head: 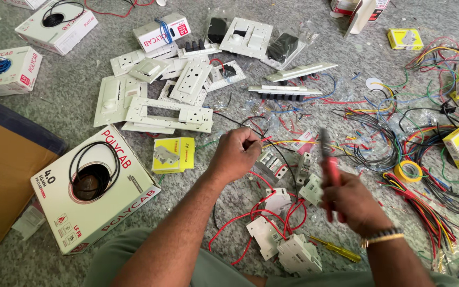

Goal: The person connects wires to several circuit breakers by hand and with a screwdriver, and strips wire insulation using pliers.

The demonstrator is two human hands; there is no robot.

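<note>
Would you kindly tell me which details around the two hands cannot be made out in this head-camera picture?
- Right hand and its red-handled tool: motion-blurred, so the tool's tip is unreadable.
- Left hand: curled fingers hide how the wire is pinched.
- Black cable coil: mostly hidden inside the white box.
- Brown carton: cut off by the left edge.

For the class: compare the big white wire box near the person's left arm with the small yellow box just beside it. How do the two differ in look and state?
The white wire box is far larger than the yellow box. The white wire box has a round hole showing a black wire coil; the yellow box looks closed, with a pictured device on its face. Both are cardboard and lie on the grey floor.
</note>
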